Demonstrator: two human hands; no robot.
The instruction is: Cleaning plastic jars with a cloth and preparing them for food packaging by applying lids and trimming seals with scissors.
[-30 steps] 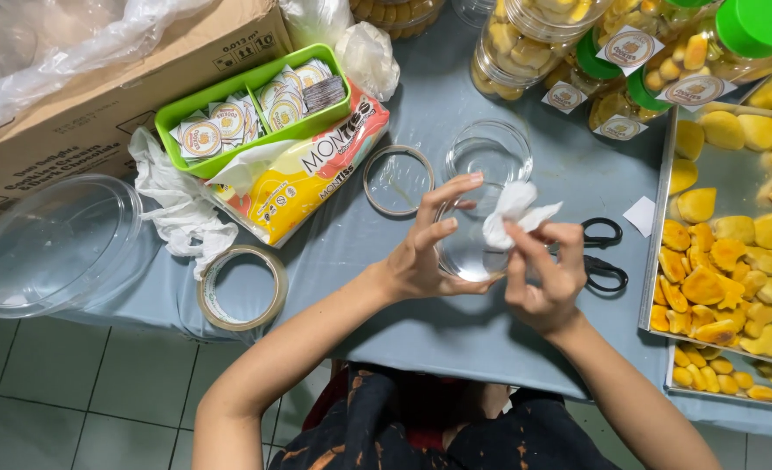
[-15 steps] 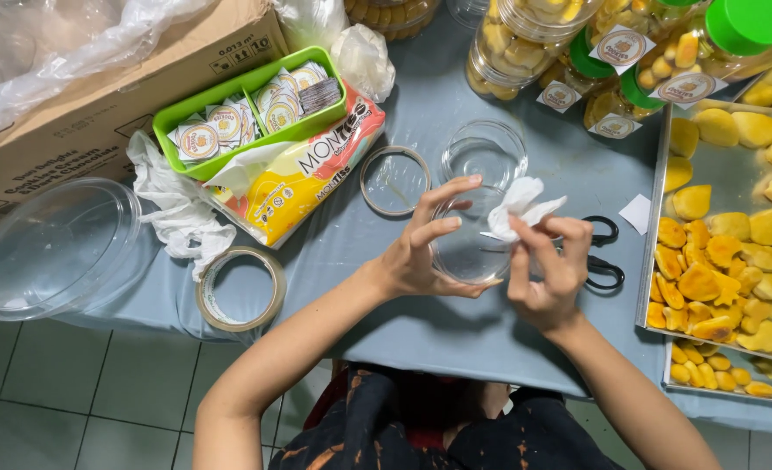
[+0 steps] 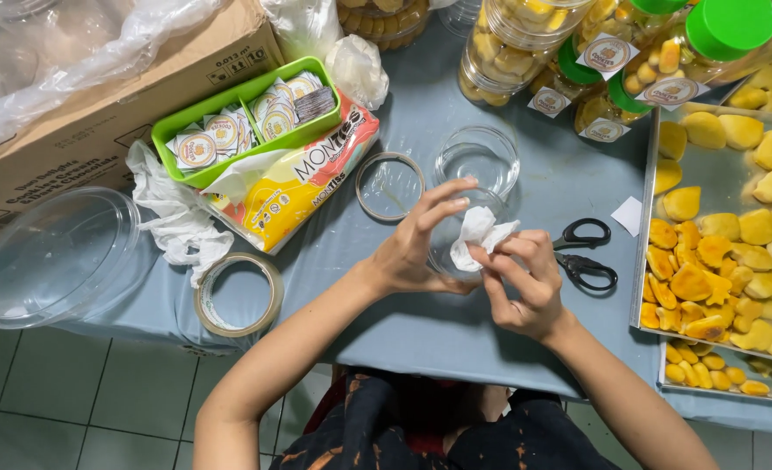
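Wiping a clear lid by hand

Steadying a clear lid (image 3: 445,248) above the blue surface (image 3: 421,322), the left hand (image 3: 414,248) grips its rim with curled fingers so the right hand (image 3: 525,283) can pinch a white tissue (image 3: 475,233) against it. Scissors (image 3: 584,252) lie just beside; a cookie tray (image 3: 647,218) sits near.

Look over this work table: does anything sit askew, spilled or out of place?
The roll of tape juts past the table's front edge, and crumpled white plastic droops beside it. Nothing looks spilled or broken.
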